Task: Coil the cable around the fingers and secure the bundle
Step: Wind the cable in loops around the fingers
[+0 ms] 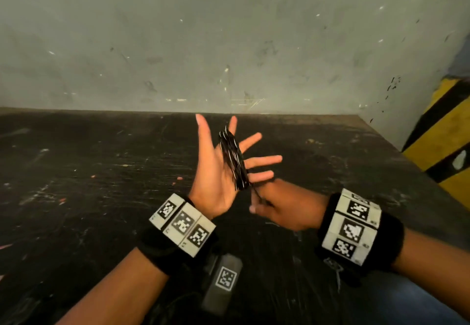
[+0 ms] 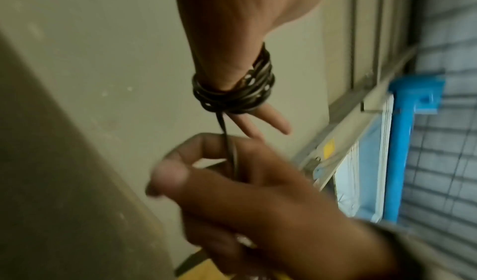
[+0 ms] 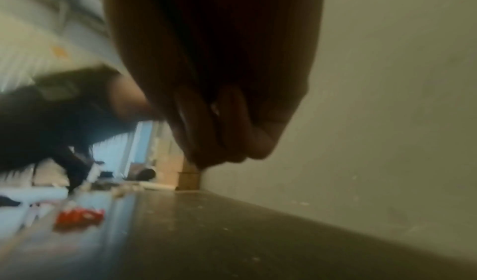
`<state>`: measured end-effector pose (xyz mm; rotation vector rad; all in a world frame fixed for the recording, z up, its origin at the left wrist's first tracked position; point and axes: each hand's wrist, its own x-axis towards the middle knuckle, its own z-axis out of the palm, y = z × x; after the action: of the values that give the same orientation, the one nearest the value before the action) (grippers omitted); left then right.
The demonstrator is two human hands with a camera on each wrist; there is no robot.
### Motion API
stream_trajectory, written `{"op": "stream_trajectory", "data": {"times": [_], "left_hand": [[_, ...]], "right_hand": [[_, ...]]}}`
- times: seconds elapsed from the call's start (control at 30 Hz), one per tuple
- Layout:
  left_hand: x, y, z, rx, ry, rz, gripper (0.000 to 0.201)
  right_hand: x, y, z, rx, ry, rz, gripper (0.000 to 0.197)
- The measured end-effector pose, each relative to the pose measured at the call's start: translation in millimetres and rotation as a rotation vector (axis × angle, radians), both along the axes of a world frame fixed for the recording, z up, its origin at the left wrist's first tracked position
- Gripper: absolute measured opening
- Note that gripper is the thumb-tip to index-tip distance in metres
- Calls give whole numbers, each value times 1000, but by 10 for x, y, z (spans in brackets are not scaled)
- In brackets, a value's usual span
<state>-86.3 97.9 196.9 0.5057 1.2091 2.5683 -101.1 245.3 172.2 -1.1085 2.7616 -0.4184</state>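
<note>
My left hand (image 1: pixel 213 172) is raised palm-up over the table with its fingers straight and spread. A black cable coil (image 1: pixel 232 158) is wound in several turns around the four fingers, near their bases. From the coil's lower end a short free strand (image 1: pixel 255 192) runs down into my right hand (image 1: pixel 277 207), which pinches it just below the left hand. The left wrist view shows the coil (image 2: pixel 232 94) tight on the fingers and the strand (image 2: pixel 227 137) passing into the right hand (image 2: pixel 232 182). The right wrist view is blurred; only curled fingers (image 3: pixel 227 121) show.
A dark, scuffed table (image 1: pixel 101 172) lies below both hands, against a grey wall (image 1: pixel 229 44). A yellow and black striped post (image 1: pixel 447 141) stands at the right. A dark device with a marker (image 1: pixel 223 281) hangs under my left wrist.
</note>
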Motion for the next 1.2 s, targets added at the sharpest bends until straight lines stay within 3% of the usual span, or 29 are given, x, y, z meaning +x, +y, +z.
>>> {"op": "stream_trajectory", "data": {"times": [0.13, 0.2, 0.3, 0.37, 0.47, 0.57, 0.8, 0.87, 0.97, 1.07, 1.2], "left_hand": [[-179, 19, -89, -247, 53, 232, 75], [-234, -15, -167, -472, 69, 263, 84], [-217, -85, -481, -874, 246, 209, 97], [-128, -135, -657, -955, 233, 14, 100], [66, -200, -663, -807, 52, -317, 98], [197, -284, -514, -606, -38, -472, 97], [273, -328, -137, -355, 115, -584, 102], [254, -297, -52, -250, 131, -517, 103], [145, -240, 49, -106, 78, -234, 101], [-8, -225, 54, -138, 52, 66, 85], [-72, -136, -21, -224, 19, 252, 87]], "right_hand": [[177, -53, 69, 36, -161, 82, 15], [225, -46, 189, 6, -130, 85, 14], [170, 17, 455, -49, -54, 101, 11], [54, 119, 682, -78, 22, 82, 8], [-166, 346, 1039, -107, 164, 37, 11], [-354, 535, 1190, -105, 184, -17, 16], [-513, 430, 455, 39, 192, -128, 34], [-410, 292, 222, 56, 166, -112, 37], [-192, 28, -53, 90, 105, -37, 46], [25, -169, -103, 41, 38, 3, 27], [196, -254, 73, 95, -43, 9, 23]]}}
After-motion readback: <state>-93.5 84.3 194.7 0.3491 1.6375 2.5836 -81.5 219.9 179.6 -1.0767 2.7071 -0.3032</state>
